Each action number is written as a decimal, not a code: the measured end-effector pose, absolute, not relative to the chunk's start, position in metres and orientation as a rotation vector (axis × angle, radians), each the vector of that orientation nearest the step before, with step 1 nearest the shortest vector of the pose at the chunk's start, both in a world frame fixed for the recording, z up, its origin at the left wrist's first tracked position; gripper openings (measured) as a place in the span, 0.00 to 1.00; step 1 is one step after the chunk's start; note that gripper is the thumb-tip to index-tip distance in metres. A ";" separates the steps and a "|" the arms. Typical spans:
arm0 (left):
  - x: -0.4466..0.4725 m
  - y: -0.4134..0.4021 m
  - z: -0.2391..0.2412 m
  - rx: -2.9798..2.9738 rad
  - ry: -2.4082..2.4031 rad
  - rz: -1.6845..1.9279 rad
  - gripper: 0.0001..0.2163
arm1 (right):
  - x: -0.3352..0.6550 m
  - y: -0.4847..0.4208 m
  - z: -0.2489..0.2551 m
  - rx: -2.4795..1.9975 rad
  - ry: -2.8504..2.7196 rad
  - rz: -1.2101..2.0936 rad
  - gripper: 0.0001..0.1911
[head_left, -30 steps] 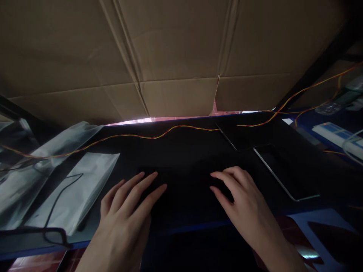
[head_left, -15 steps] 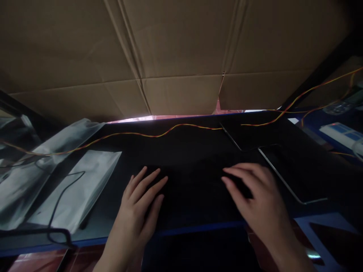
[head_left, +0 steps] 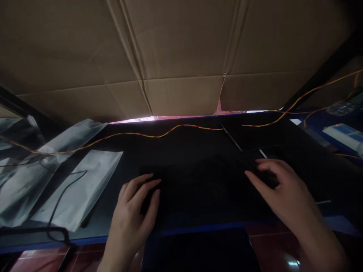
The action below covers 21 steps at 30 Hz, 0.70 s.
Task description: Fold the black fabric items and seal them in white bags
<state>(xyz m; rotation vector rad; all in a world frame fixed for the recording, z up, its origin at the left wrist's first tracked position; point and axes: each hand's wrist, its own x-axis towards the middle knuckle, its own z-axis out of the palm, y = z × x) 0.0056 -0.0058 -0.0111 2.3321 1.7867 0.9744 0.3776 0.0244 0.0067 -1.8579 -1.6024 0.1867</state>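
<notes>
My left hand (head_left: pixel 136 211) hovers over or rests on the dark table (head_left: pixel 187 151), left of the middle, fingers loosely bent and apart with nothing in them. To the right, my right hand (head_left: pixel 283 189) has its thumb and fingers parted, holding nothing. It covers much of a dark flat device (head_left: pixel 272 152) with a thin pale edge, which looks like a tablet or phone. Behind that lies another dark flat device (head_left: pixel 244 138). Whether either hand touches the tabletop I cannot tell in the dim light.
Clear plastic sleeves (head_left: pixel 82 185) lie at the left, a black cable (head_left: pixel 56 207) across them. A twisted red-yellow wire (head_left: pixel 170 130) spans the back of the table. Behind it stands a cardboard sheet (head_left: pixel 181 94). A white-and-blue box (head_left: pixel 344 136) is at far right.
My right hand has moved to the right, over the nearer flat device, and its thumb and fingers have parted. My left hand has shifted slightly back toward me, fingers more bent.
</notes>
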 end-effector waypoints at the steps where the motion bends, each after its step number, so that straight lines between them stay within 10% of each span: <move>1: 0.006 -0.007 -0.010 2.336 1.731 0.968 0.13 | 0.376 0.025 0.017 -1.849 -1.539 0.241 0.18; 10: 0.004 -0.015 -0.010 2.482 1.413 0.903 0.17 | 0.285 0.020 0.076 -1.579 -1.887 0.286 0.16; 14: 0.003 -0.011 -0.010 2.480 1.424 0.919 0.16 | 0.276 0.019 0.061 -1.345 -1.950 0.670 0.22; 21: 0.007 -0.007 -0.007 2.535 1.378 0.835 0.16 | 0.288 0.029 0.006 -1.332 -2.168 0.348 0.14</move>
